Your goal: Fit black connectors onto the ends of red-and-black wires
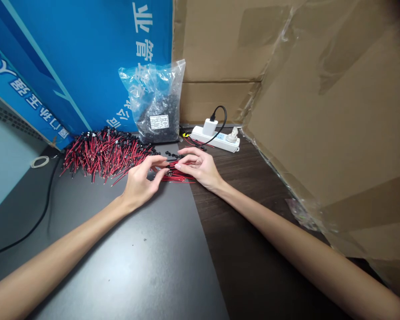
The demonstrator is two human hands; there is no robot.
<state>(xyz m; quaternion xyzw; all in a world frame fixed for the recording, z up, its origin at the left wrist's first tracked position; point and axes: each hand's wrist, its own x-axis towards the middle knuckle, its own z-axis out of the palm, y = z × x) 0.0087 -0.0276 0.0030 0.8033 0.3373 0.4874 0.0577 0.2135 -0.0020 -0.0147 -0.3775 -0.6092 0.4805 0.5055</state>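
Note:
My left hand is curved into a C, with a gap between its thumb and forefinger tips. Facing it, my right hand has its thumb and fingers spread apart. Between and just below the fingertips lies a small bundle of red-and-black wire leads, laid roughly side by side. Both hands are close over these leads; whether the fingertips touch them is unclear. Behind the hands, a few small black connectors lie on the tabletop. A large heap of red-and-black leads with black connectors spreads out left of my left hand.
Behind the heap stands a clear bag of small black parts. A white power strip with a plugged-in charger sits at the back right. Cardboard walls in the right side. A black cable and a pale ring are at the left.

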